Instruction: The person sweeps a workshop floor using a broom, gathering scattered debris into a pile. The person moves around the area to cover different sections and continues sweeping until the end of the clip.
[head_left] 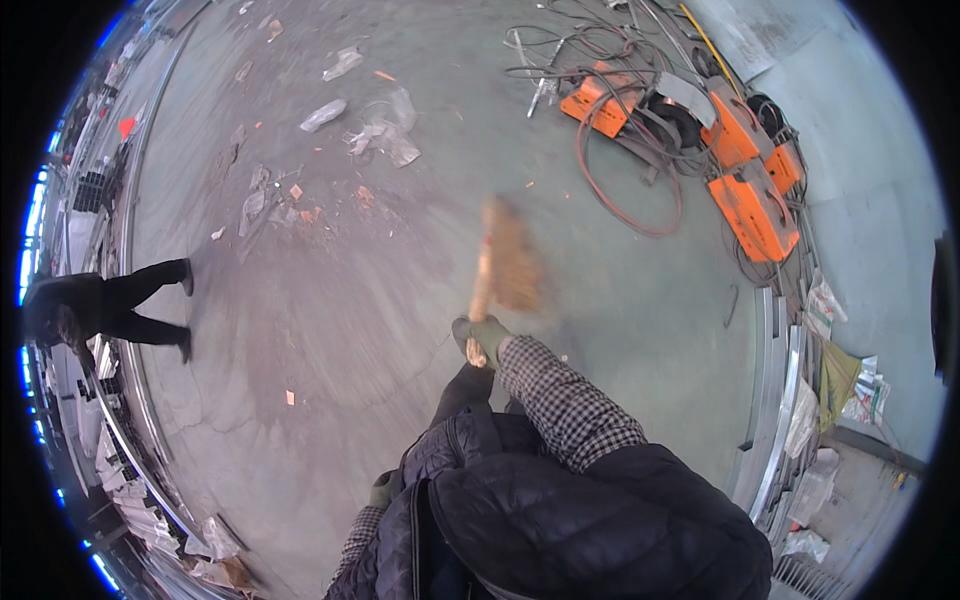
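Note:
My right hand (490, 336), in a greenish glove, is wrapped round the handle of a short straw broom (516, 268). The broom's bristles point away from me above the concrete floor and are smeared by motion; whether they touch the floor I cannot tell. Low at my left side, beside the dark quilted jacket, is my gloved left hand (383, 488). Its fingers are mostly hidden. Farther off to the left lie crumpled clear plastic (385, 138), another plastic scrap (324, 115) and several small orange-brown bits (308, 215) amid dusty streaks.
Orange machines (752, 212) with tangled cables and hoses (632, 225) stand at the far right. Metal profiles (776, 400) run along the right side. On the left, a person in dark clothes (100, 305) bends beside racks of metal lengths (130, 470).

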